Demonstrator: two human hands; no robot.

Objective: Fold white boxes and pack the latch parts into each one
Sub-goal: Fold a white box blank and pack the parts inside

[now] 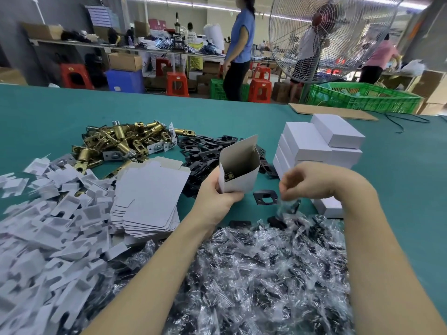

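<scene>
1. Box (238, 168): one folded white box sits at the centre of the frame, gripped at its lower end by the left hand (217, 189). Its long axis tilts up and away toward the upper right, and the open mouth faces the camera with the top flap standing behind it. A brass-coloured part shows deep inside.
2. Right hand (307, 181), just right of the box and slightly lower, has its fingers curled down and pinches a small clear bag (289, 206) of dark hardware, lifted a little above the bag pile (261, 269). It is the nearer hand to the bags; as I judge it, the bag must travel up and left into the mouth of the box.
3. One loose black plate (264, 197) lies on the green worktop (399, 189) directly below the box, between the two hands.
4. Counts: one open box in hand; one stack of flat box blanks (150, 197) at centre left, too many edges to count; about seven closed white boxes (319, 143) stacked at right, some hidden; one more white box (329, 207) partly hidden beneath the right wrist.
5. Heaps beyond counting: brass latches (121, 143) at upper left, black plates (205, 148) beside them, white card inserts (43, 226) at lower left, clear bags across the bottom.
</scene>
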